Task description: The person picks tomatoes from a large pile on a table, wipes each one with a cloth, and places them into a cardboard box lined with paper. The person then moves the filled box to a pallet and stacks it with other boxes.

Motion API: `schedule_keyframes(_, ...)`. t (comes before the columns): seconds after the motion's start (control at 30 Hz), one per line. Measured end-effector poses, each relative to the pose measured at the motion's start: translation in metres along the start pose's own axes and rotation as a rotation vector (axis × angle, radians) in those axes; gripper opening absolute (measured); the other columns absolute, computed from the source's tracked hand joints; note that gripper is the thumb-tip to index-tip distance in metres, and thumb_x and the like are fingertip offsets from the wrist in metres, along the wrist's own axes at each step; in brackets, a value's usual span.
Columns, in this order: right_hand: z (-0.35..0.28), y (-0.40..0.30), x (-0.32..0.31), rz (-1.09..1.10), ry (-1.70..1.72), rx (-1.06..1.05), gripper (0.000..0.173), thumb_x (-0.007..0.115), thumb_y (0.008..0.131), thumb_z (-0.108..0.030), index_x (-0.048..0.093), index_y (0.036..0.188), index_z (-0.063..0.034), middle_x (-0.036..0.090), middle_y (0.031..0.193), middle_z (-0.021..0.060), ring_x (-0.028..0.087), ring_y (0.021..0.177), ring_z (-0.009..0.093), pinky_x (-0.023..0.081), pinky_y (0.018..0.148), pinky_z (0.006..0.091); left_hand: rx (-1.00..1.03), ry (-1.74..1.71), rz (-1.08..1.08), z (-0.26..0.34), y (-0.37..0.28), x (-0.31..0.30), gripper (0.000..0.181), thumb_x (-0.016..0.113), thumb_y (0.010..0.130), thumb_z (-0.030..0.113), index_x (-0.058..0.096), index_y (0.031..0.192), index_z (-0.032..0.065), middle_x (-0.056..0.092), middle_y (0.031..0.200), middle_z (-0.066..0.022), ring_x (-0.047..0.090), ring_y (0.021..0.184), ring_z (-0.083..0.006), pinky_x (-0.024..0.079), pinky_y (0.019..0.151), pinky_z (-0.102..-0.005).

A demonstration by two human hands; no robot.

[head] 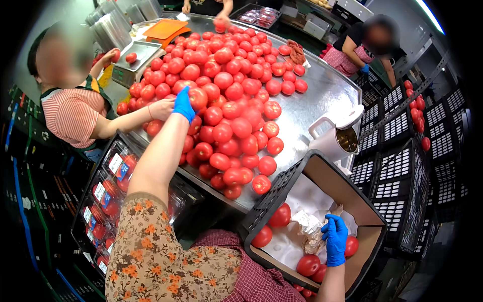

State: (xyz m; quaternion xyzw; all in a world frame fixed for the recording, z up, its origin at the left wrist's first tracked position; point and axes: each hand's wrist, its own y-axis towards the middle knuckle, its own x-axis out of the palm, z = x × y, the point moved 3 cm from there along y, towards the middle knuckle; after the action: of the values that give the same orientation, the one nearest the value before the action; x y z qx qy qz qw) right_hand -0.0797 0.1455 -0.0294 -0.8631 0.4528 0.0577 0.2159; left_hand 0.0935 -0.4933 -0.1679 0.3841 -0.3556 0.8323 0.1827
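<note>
A large heap of red tomatoes [230,113] lies on a metal table [320,85]. My left hand [184,105], in a blue glove, reaches over the heap with its fingers on a tomato [197,98]; whether it grips it is not clear. Beside it lies a co-worker's hand. My right hand [334,239], also gloved in blue, is over a black plastic crate [279,185] with a cardboard lining. Crumpled paper [311,230] lies beside its fingers; whether they hold any is hidden. A few tomatoes [308,265] rest in the crate.
A person in a striped shirt stands at left near a scale [137,54]. A pitcher [334,139] with its lid raised stands at the table's right edge. Black crates [392,188] are stacked at right. A crate of packed tomatoes [109,196] is at lower left. Other people work beyond.
</note>
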Motion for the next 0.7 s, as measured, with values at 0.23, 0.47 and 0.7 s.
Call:
schedule_keyframes(0.23,-0.01,0.006,-0.026,0.251,0.002,-0.178,0.021,0.055,0.096,-0.015,0.064,0.112,-0.0045,0.061,0.082,0.0017,0.055,0.067,0.007,0.045,0.058,0.0207,0.823,2.298,0.216,0.027,0.066,-0.047,0.028,0.062,0.087,0.029,0.064,0.106,0.008,0.065,0.097,-0.0122,0.06,0.087,-0.0254,0.047,0.086,-0.043)
schedule_keyframes(0.47,0.016,-0.025,-0.146,0.341,-0.599,-0.111,0.036,0.064,0.089,-0.024,0.059,0.119,-0.0051,0.065,0.103,0.0116,0.063,0.088,0.021,0.052,0.077,0.033,0.741,1.461,0.365,0.042,0.042,-0.023,0.058,0.069,0.084,0.033,0.053,0.13,0.0006,0.06,0.116,-0.0125,0.059,0.104,-0.02,0.049,0.086,-0.0345)
schedule_keyframes(0.7,0.044,-0.018,-0.138,0.074,-1.346,0.293,0.079,0.07,0.072,-0.053,0.047,0.134,-0.0096,0.054,0.125,0.0201,0.061,0.104,0.037,0.052,0.085,0.046,0.367,0.959,-0.451,-0.178,-0.224,0.187,0.037,0.06,0.09,0.016,0.057,0.125,0.0062,0.057,0.117,-0.0039,0.054,0.107,-0.0136,0.047,0.085,-0.0269)
